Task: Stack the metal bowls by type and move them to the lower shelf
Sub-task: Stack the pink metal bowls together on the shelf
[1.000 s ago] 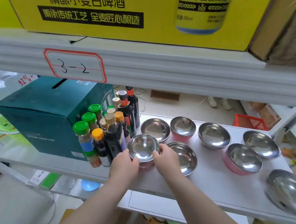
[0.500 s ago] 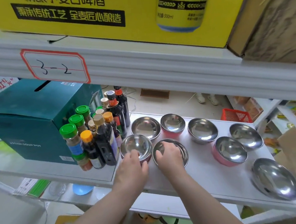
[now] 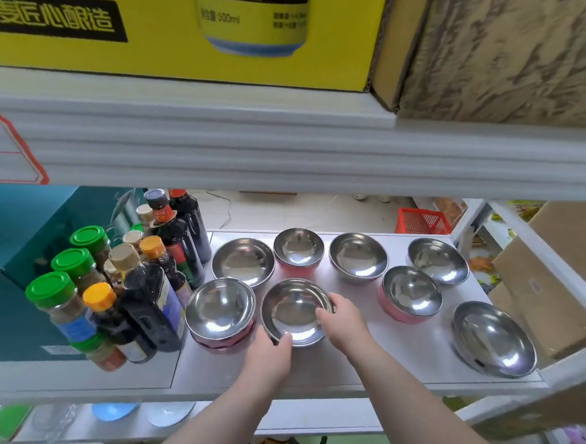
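Both hands grip one plain steel bowl (image 3: 292, 312) at the front of the shelf (image 3: 379, 360): the left hand (image 3: 269, 355) pinches its near rim, the right hand (image 3: 342, 321) its right rim. Eight bowls are visible in all; three show pink (image 3: 398, 313) outsides. The bottles (image 3: 145, 292) overlap too much to count, and the green box (image 3: 15, 245) is cut off at the left.

Bright even daylight, glare in bowls (image 3: 292, 311), blurred warped edges.
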